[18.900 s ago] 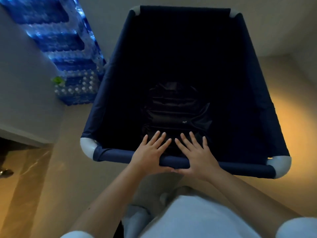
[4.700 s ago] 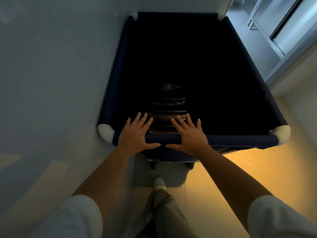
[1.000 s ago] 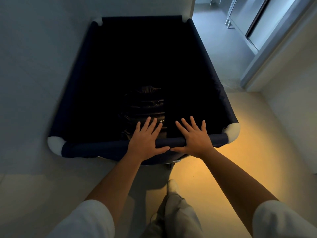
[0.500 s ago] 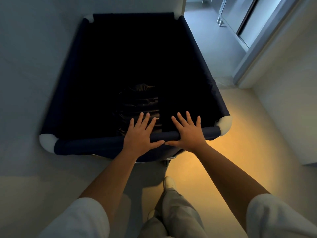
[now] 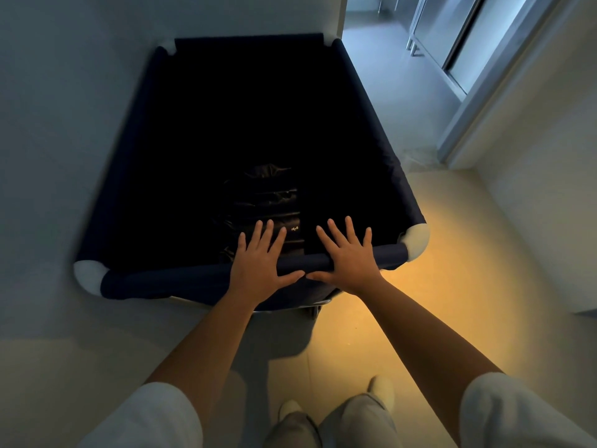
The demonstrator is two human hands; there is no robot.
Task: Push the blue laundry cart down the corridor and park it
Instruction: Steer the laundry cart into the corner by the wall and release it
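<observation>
While fingers splay, both palms press the cart rail [image 5: 181, 279]

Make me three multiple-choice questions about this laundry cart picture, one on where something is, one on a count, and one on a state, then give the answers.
1. Where does the dark bag lie?
A. On the floor beside the cart
B. Inside the blue laundry cart, near the person's end
C. Hung over the far rail

2. How many pale corner caps show on the cart's rim?
A. Two
B. Four
C. Six

3. How do the left hand and right hand meet the near rail?
A. Clenched in fists around it
B. Lifted clear of it
C. Flat on top, fingers spread

Answers:
1. B, the bag sits low in the cart just beyond the fingertips.
2. B, one cap marks each corner, two near and two far.
3. C, both palms press on the rail with fingers splayed forward.
</observation>
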